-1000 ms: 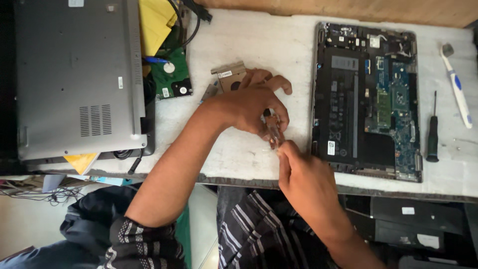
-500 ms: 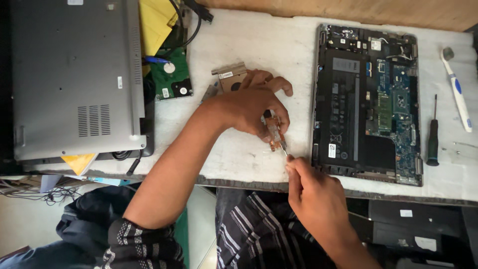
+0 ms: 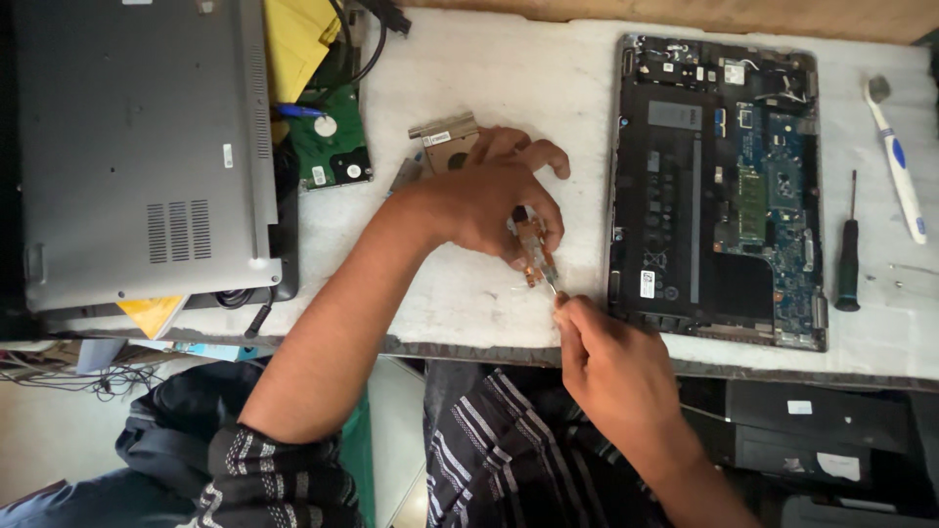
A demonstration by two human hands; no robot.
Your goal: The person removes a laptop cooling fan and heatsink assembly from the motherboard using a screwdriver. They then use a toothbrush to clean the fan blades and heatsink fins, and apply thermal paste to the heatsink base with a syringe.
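Note:
My left hand (image 3: 489, 200) rests on the white table and pinches the copper end of a laptop cooling part (image 3: 531, 251); its metal fan housing (image 3: 448, 139) sticks out behind the hand. My right hand (image 3: 611, 367) sits at the table's front edge and grips a thin tool whose tip (image 3: 554, 284) touches the copper end. To the right lies an opened laptop (image 3: 719, 186) with its battery and blue circuit board exposed.
A closed grey laptop (image 3: 137, 147) lies bottom up at the left, with a green hard drive (image 3: 328, 152) and yellow paper (image 3: 298, 44) beside it. A black screwdriver (image 3: 849, 249) and a white-and-blue toothbrush (image 3: 895, 161) lie at the far right.
My right hand has drawn back a little toward the table's front edge, the tool tip still at the copper part. My left hand has barely moved.

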